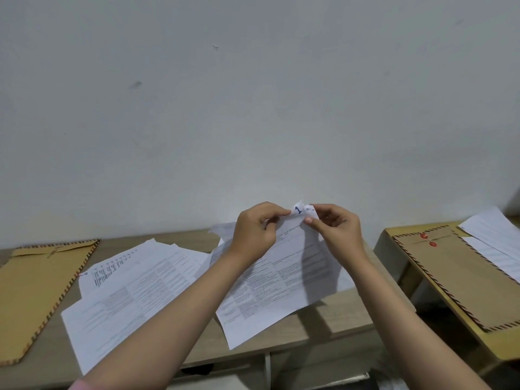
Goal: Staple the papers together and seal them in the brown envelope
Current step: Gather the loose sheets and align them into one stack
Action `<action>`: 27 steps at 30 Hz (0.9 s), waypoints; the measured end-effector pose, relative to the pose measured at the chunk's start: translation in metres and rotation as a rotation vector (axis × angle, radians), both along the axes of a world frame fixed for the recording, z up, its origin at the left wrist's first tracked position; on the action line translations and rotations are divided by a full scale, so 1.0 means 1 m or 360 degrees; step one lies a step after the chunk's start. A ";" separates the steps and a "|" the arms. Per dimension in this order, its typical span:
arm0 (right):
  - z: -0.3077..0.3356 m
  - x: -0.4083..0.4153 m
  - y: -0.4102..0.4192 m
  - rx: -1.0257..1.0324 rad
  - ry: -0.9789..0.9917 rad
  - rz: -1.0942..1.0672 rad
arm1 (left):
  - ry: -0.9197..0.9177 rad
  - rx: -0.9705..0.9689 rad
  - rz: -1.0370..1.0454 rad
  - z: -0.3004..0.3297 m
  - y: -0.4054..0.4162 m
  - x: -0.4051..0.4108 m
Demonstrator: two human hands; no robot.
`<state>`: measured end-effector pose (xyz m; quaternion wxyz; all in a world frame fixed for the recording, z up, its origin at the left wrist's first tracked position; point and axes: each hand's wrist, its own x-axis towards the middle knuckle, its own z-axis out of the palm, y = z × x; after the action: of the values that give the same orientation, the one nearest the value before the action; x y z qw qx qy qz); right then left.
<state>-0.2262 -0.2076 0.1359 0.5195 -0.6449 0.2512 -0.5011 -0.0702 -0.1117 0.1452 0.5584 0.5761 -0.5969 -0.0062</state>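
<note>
1. both hands are raised over the middle of the bench (332, 313), working the top corner of a sheet of paper. the left hand (253, 235) has its fingers curled round and pinching that corner from the left; the right hand (336, 230) pinches it from the right, thumb against fingertips. the corner is crumpled between them and bears a blue "1"

2. the held papers (275, 277) hang from that corner down to the bench, lower edge over the front edge. more papers, the loose pile (132, 291), lie spread toward the front left. one brown envelope (42, 280) lies at the left end; a second envelope (461, 277) with red string buttons lies on the side bench (394, 235) to the right, white sheets (495, 237) at its back right corner

3. no stapler shows anywhere, so i judge the stapling step cannot start from here without finding one

4. risks as i see them:
- pulling the pinched corner apart could tear it, since the two hands grip so close together
- a crumpled corner may staple badly or jam
- i cannot tell how many sheets are held; a page could be left in the loose pile
- the hanging sheet overhangs the front edge and could slide off if let go
- two envelopes invite picking the wrong one
</note>
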 end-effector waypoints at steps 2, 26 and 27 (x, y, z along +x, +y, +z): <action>0.001 0.001 0.001 -0.0001 -0.0035 0.0031 | 0.0080 0.0009 -0.0008 0.002 0.001 -0.001; 0.003 0.004 0.006 0.0114 -0.0063 0.0098 | 0.0183 0.0204 -0.0130 0.002 0.000 0.004; 0.003 0.004 0.007 0.0134 -0.0072 0.0100 | 0.0175 0.0210 -0.0130 0.002 0.000 0.004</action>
<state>-0.2220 -0.2010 0.1391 0.5672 -0.6185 0.2399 -0.4880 -0.0663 -0.1115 0.1474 0.5504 0.5856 -0.5866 -0.1000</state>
